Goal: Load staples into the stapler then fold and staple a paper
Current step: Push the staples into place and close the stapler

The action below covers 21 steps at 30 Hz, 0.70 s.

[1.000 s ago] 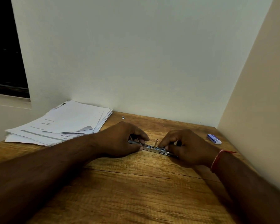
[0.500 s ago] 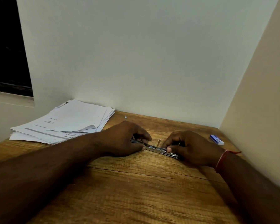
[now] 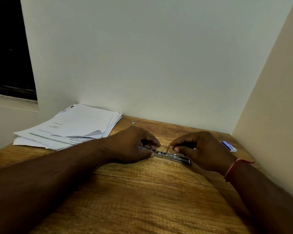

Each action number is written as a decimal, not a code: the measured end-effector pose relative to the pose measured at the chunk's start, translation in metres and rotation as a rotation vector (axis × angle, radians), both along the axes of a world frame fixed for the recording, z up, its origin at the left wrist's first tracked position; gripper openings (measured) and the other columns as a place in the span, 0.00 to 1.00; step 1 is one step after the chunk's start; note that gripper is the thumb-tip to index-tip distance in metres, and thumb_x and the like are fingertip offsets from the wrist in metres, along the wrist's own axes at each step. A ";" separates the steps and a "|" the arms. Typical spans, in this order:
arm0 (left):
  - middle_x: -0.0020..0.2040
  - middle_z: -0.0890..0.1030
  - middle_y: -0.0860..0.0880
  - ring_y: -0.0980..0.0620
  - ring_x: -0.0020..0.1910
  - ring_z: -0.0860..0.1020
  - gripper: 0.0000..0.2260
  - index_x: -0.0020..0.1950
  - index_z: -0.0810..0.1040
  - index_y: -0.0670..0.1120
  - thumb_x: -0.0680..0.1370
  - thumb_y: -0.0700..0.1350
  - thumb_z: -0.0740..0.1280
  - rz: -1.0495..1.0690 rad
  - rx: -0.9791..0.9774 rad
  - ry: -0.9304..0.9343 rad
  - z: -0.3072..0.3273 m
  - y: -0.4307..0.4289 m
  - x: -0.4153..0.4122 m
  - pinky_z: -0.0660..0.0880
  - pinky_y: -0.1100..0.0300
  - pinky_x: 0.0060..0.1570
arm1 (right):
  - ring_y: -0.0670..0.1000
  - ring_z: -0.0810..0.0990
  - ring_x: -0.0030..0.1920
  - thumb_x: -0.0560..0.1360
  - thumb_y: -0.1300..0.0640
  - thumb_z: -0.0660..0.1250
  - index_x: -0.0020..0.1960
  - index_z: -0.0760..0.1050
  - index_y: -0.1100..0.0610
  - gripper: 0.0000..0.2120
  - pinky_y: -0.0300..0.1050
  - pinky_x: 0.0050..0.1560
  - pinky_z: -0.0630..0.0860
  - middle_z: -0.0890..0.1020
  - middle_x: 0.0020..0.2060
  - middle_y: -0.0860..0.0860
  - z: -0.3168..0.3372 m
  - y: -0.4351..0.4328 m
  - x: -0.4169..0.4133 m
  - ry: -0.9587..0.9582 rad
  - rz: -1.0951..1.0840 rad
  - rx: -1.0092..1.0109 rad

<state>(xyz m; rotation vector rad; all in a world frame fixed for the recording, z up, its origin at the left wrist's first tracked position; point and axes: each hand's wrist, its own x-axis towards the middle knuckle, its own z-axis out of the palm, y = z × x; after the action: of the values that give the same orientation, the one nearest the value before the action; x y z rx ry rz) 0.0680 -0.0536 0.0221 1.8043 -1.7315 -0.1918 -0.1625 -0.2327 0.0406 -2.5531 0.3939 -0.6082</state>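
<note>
Slim silver-black metal stapler (image 3: 169,156) lies opened flat, centre of brown wooden table (image 3: 142,191), between hands. Left hand (image 3: 134,146) grips left end; right hand (image 3: 198,149) curled over right end, hold unclear. Risk: upright brass pusher rod (image 3: 167,149) springs back, pinching fingertips

The left hand (image 3: 134,146) is covering the left end of the stapler (image 3: 169,156), its fingers (image 3: 152,146) curling over the metal and hiding how that end lies. The right hand (image 3: 201,149) is masking the far side of the black right end; whether it is pinching the thin upright rod (image 3: 167,148) or only nearing it is not showing. The left forearm is hiding the near corner of the paper stack (image 3: 74,125), whose print is reading too small. A metal speck (image 3: 133,122) by the wall is proving too small to name, as is the label on the blue box (image 3: 229,146). Both forearms and the desk (image 3: 142,191) are running off the lower edge.
</note>
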 end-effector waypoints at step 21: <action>0.55 0.89 0.62 0.65 0.54 0.84 0.17 0.69 0.87 0.57 0.80 0.48 0.80 0.001 0.015 -0.007 0.000 -0.002 0.001 0.84 0.62 0.57 | 0.34 0.81 0.49 0.79 0.53 0.78 0.55 0.90 0.41 0.09 0.25 0.42 0.74 0.89 0.48 0.36 0.008 0.015 0.006 0.180 -0.073 -0.181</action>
<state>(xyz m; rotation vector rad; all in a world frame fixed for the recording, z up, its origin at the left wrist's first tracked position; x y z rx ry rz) 0.0686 -0.0554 0.0225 1.8185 -1.7386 -0.1985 -0.1567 -0.2182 0.0484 -2.7884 0.5177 -0.4593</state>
